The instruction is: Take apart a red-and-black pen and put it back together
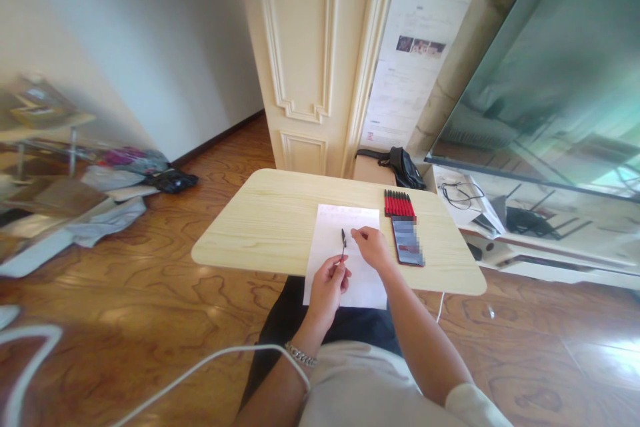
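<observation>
The left hand (330, 282) is closed around the lower end of a slim dark pen (343, 242), pinching it above a white sheet of paper (327, 230) on the pale wooden table (260, 220). The pen's long axis runs away from the person, with its free end pointing at the table's far edge. The right hand (373, 248) rests on the paper just beside the pen with its fingers curled together; whether it holds anything cannot be told. A row of red-and-black pens (399, 203) and a dark smartphone (407, 241) lie to the right.
</observation>
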`<state>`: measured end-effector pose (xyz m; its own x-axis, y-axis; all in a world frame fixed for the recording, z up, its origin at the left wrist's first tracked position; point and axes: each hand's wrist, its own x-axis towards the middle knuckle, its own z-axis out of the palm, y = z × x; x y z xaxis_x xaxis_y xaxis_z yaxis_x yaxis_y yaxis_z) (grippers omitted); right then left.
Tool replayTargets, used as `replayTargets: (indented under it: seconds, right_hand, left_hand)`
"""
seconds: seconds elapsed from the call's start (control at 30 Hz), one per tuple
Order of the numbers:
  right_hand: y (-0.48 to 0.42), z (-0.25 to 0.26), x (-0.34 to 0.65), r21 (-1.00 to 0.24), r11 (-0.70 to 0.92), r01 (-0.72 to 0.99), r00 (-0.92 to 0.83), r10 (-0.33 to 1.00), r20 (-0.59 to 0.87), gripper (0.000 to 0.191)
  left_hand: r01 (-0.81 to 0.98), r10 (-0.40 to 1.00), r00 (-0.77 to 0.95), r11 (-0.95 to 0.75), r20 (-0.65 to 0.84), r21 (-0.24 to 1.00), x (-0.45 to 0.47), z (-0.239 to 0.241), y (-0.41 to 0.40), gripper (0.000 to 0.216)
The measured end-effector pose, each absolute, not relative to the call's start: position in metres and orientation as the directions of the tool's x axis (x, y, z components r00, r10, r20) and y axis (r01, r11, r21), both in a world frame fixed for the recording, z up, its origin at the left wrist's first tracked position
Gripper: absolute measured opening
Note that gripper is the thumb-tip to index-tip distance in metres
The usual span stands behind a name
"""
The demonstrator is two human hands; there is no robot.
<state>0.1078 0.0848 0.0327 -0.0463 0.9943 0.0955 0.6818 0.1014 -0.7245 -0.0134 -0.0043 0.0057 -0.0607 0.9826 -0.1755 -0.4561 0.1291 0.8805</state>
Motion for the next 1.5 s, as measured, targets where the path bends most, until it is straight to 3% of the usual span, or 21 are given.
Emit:
replayTargets:
  seconds: [0.17,0.37,0.5,0.67,0.87,1.03,1.17,1.3,1.4,1.5]
  right_hand:
    - [0.049,0.032,0.11,-0.908,0.146,0.393,-0.235,0.971,0.054,0.027]
    - [0.079,0.032,0.124,-0.971,0.028,0.238,-0.031,0.999,0.021,0.033]
    - [0.109,0.03,0.132,-0.883,-0.036,0.468,0.026,0.999,-0.027,0.032]
    - [0.116,0.02,0.126,-0.58,-0.018,0.814,0.021,1.0,-0.002,0.023]
    - [0.112,0.012,0.118,-0.475,-0.021,0.88,0.045,0.998,0.04,0.023]
    - [0.108,0.02,0.119,-0.544,-0.016,0.839,0.065,0.995,0.071,0.022]
    - [0.088,0.026,0.119,-0.775,0.052,0.629,0.033,0.995,0.093,0.026]
    - [0.055,0.02,0.112,-0.981,-0.044,0.189,-0.135,0.988,-0.07,0.032]
    - [0.036,0.013,0.106,-0.981,-0.168,-0.096,-0.21,0.967,-0.145,0.035]
    - [0.028,0.011,0.103,-0.934,-0.252,-0.254,-0.29,0.941,-0.176,0.035]
  left_hand:
    - [-0.43,0.985,-0.047,0.128,-0.164,0.894,-0.007,0.007,-0.005,0.04]
    - [-0.419,0.989,0.008,0.137,-0.147,0.897,-0.001,0.003,-0.008,0.039]
    - [-0.425,0.99,0.005,0.127,-0.138,0.896,-0.002,0.002,-0.008,0.038]
    - [-0.43,0.983,-0.01,0.159,-0.181,0.889,-0.004,0.005,-0.007,0.041]
    - [-0.458,0.983,-0.003,0.16,-0.181,0.874,-0.007,0.004,-0.008,0.039]
    - [-0.511,0.985,0.011,0.155,-0.174,0.845,-0.008,0.004,-0.008,0.043]
    - [-0.523,0.981,-0.021,0.153,-0.191,0.839,-0.009,0.008,-0.009,0.044]
    - [-0.507,0.966,-0.034,0.204,-0.256,0.838,-0.009,0.015,-0.009,0.042]
    - [-0.454,0.954,-0.041,0.247,-0.296,0.856,-0.006,0.021,-0.009,0.04]
    - [-0.392,0.952,-0.044,0.262,-0.303,0.882,-0.005,0.025,-0.009,0.039]
